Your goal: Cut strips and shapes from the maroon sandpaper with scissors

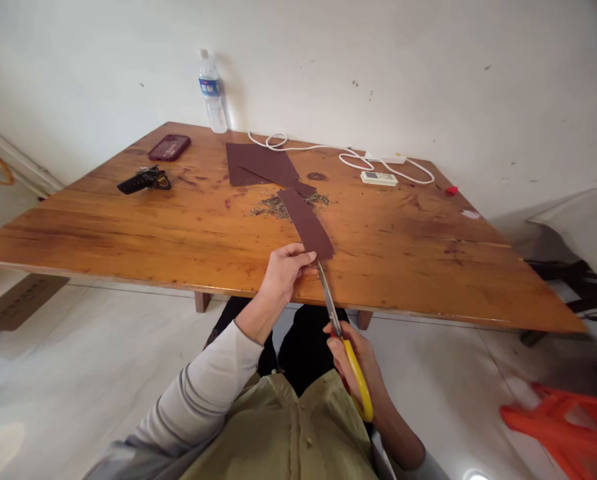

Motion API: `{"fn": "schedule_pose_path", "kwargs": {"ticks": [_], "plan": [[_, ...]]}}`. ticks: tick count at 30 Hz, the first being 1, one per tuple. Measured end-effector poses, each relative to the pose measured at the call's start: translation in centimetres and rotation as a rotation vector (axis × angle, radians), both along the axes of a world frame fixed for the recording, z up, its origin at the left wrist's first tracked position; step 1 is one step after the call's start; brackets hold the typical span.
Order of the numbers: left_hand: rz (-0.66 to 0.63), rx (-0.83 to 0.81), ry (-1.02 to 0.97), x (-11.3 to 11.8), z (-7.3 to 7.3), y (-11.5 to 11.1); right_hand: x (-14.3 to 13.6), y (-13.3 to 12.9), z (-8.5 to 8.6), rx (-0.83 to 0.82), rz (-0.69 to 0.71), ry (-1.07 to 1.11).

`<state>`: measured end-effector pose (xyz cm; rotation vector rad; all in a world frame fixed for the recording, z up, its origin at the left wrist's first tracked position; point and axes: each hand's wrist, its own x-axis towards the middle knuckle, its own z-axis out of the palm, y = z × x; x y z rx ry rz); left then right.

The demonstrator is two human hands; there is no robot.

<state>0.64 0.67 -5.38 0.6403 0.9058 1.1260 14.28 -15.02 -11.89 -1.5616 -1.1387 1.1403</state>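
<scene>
A maroon paper strip (pixel 307 223) is pinched at its near end between the thumb and fingers of my left hand (pixel 289 270). My right hand (pixel 356 360) is wrapped round the yellow and red handles of a pair of scissors (pixel 330 300). The blade tips point away from me and meet the strip's near edge beside my left thumb. Under the strip's far end lies a pile of small dark clippings (pixel 273 208). Behind it, a larger maroon sheet (pixel 246 160) rests on the wooden table (pixel 203 233), with a narrower piece across it.
A water bottle (pixel 212 97) stands at the back against the wall. A phone (pixel 169 147) and keys (pixel 146 180) lie at the left. Toward the right back are a white cord (pixel 351 160), a remote (pixel 379 179) and a small red object (pixel 451 191). An orange stool (pixel 563 420) stands lower right.
</scene>
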Motion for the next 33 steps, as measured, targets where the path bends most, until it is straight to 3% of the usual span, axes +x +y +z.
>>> {"fn": "schedule_pose_path", "kwargs": {"ticks": [4, 12, 20, 33], "plan": [[0.016, -0.009, -0.006, 0.0, 0.0, 0.0, 0.1, 0.1, 0.1, -0.038, 0.007, 0.026], [0.012, 0.008, -0.025, -0.1, 0.0, 0.0, 1.0, 0.1, -1.8, 0.03, -0.009, -0.085], [0.042, -0.001, -0.043, -0.1, 0.0, 0.1, 2.1, -0.3, -0.6, 0.031, 0.055, -0.204], [0.034, -0.012, -0.025, 0.0, 0.1, 0.0, 3.3, 0.2, -2.9, 0.11, 0.023, -0.337]]}}
